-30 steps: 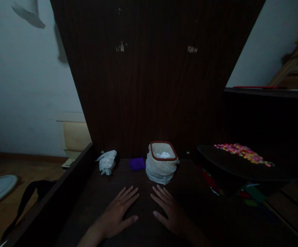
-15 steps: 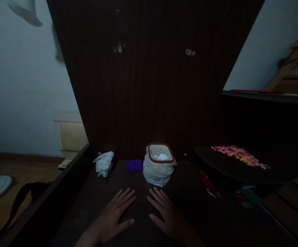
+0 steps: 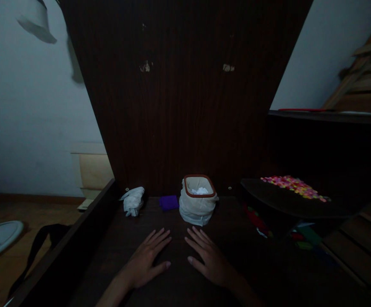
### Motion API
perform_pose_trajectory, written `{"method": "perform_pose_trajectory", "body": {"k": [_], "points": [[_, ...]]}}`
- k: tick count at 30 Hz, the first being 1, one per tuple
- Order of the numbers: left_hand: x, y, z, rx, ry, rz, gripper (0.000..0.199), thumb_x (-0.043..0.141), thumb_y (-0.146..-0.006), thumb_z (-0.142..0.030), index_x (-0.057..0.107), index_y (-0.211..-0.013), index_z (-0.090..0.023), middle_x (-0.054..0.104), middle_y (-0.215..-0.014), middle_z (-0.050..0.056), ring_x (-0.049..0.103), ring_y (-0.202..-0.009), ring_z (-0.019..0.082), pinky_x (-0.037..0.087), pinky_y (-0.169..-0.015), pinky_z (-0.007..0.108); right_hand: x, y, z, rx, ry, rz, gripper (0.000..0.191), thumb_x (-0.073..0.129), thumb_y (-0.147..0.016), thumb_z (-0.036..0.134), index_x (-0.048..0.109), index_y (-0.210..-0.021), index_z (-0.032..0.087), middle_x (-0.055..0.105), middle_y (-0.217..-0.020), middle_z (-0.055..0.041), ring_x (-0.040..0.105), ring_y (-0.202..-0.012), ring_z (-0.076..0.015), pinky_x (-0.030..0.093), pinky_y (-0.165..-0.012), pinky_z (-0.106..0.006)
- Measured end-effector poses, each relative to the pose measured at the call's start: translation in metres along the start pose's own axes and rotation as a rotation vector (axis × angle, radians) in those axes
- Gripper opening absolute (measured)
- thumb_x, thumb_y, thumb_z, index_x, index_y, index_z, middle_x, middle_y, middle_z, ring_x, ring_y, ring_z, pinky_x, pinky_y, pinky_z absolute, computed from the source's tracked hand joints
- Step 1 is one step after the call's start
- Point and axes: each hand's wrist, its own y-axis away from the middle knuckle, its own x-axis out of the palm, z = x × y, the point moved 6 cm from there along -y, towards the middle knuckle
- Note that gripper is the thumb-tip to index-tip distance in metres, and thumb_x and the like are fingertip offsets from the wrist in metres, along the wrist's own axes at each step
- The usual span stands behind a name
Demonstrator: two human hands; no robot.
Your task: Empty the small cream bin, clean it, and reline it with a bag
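My left hand (image 3: pixel 147 258) lies palm down on the dark wooden surface (image 3: pixel 172 277), fingers spread and holding nothing. To its right, my right hand (image 3: pixel 206 256) rests the same way, with its fingers apart and nothing in them. Just beyond the right fingertips stands a small bin (image 3: pixel 195 212) with a white bag liner and a brown rim; crumpled white paper (image 3: pixel 200 191) shows inside. A folded purple cloth or packet (image 3: pixel 169 202) lies left of the bin. Farther left sits a crumpled white plastic bag (image 3: pixel 133 201).
A dark wooden panel (image 3: pixel 179 106) rises behind the bin. On the right, a curved shelf (image 3: pixel 252 189) carries a heap of small pink and yellow pieces (image 3: pixel 296 186). A raised side board (image 3: pixel 89 217) edges the left. Wooden slats (image 3: pixel 361 247) show at the lower right.
The view has shifted slightly, so the bin, bag and shelf sit a little differently in the picture. Both hands stay flat on the surface in the same pose.
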Motion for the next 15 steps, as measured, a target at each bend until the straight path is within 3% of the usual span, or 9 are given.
{"method": "perform_pose_trajectory", "body": {"k": [6, 9, 12, 15], "points": [[-0.001, -0.001, -0.001, 0.005, 0.022, 0.010, 0.063, 0.052, -0.100, -0.054, 0.037, -0.156, -0.029, 0.036, -0.163, 0.008, 0.031, -0.152, 0.032, 0.026, -0.123, 0.062, 0.002, 0.000, 0.001, -0.005, 0.038, -0.032, 0.054, 0.058, -0.097, 0.035, 0.052, -0.148, 0.021, 0.039, -0.160, -0.0117, 0.031, -0.152, -0.0320, 0.030, -0.122, -0.058], [0.000, -0.001, -0.001, 0.019, 0.023, -0.010, 0.062, 0.052, -0.100, -0.054, 0.038, -0.156, -0.030, 0.038, -0.162, 0.008, 0.033, -0.152, 0.032, 0.026, -0.124, 0.061, -0.007, -0.005, 0.004, 0.003, 0.020, -0.074, 0.043, 0.062, -0.094, 0.032, 0.066, -0.135, 0.019, 0.055, -0.150, -0.0134, 0.046, -0.144, -0.0326, 0.040, -0.117, -0.055], [0.001, -0.002, 0.000, 0.019, 0.023, -0.008, 0.062, 0.052, -0.100, -0.054, 0.039, -0.155, -0.029, 0.038, -0.162, 0.009, 0.033, -0.152, 0.032, 0.026, -0.124, 0.061, -0.040, -0.018, 0.019, -0.109, -0.035, -0.210, 0.027, 0.056, -0.096, 0.025, 0.077, -0.112, 0.021, 0.074, -0.124, -0.0108, 0.066, -0.120, -0.0267, 0.053, -0.104, -0.047], [0.002, -0.002, 0.001, -0.004, 0.017, 0.009, 0.063, 0.051, -0.100, -0.056, 0.040, -0.155, -0.027, 0.036, -0.163, 0.009, 0.031, -0.153, 0.032, 0.024, -0.124, 0.061, -0.093, -0.031, 0.034, -0.233, -0.004, -0.451, 0.026, 0.052, -0.099, 0.023, 0.076, -0.106, 0.021, 0.078, -0.108, -0.0085, 0.068, -0.103, -0.0241, 0.055, -0.094, -0.043]]}}
